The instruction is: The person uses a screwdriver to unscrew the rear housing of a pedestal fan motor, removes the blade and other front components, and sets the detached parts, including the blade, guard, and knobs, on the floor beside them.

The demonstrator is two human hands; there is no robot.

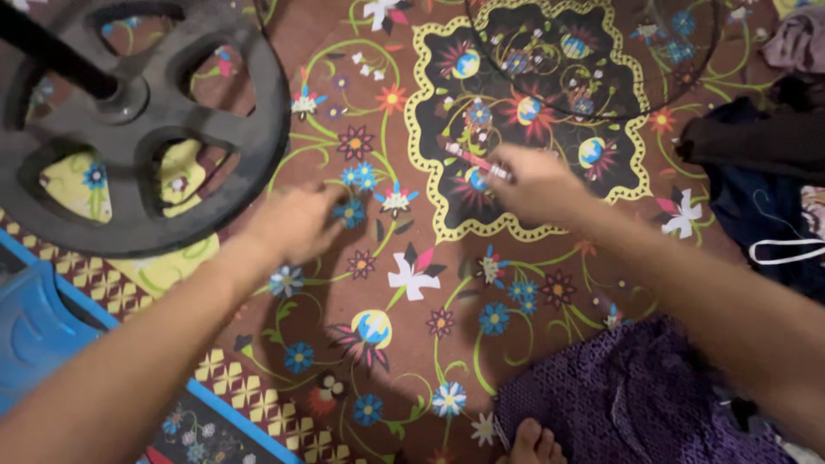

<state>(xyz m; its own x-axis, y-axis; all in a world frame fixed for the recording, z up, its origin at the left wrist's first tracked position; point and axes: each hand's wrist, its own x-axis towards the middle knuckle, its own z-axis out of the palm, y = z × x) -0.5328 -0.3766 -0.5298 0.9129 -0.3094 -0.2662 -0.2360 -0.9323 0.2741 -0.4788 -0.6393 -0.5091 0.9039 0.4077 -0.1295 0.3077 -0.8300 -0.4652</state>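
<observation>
My right hand (540, 180) is closed around a thin red and white stick-like tool (474, 160) that points up and left over the flowered floor mat (412, 344). The hand is blurred. My left hand (296, 222) reaches down to the mat with its fingers bent, just to the right of a round black base with cut-outs (155, 129). Whether the left fingers pinch something small is hidden by the blur. A black pole (51, 51) rises from the middle of the base.
A round wire grille (593, 60) lies on the mat at the top. Dark clothes (765, 146) are heaped at the right edge. A blue plastic thing (34, 326) sits at the lower left. My foot (533, 442) and purple garment (636, 404) show at the bottom.
</observation>
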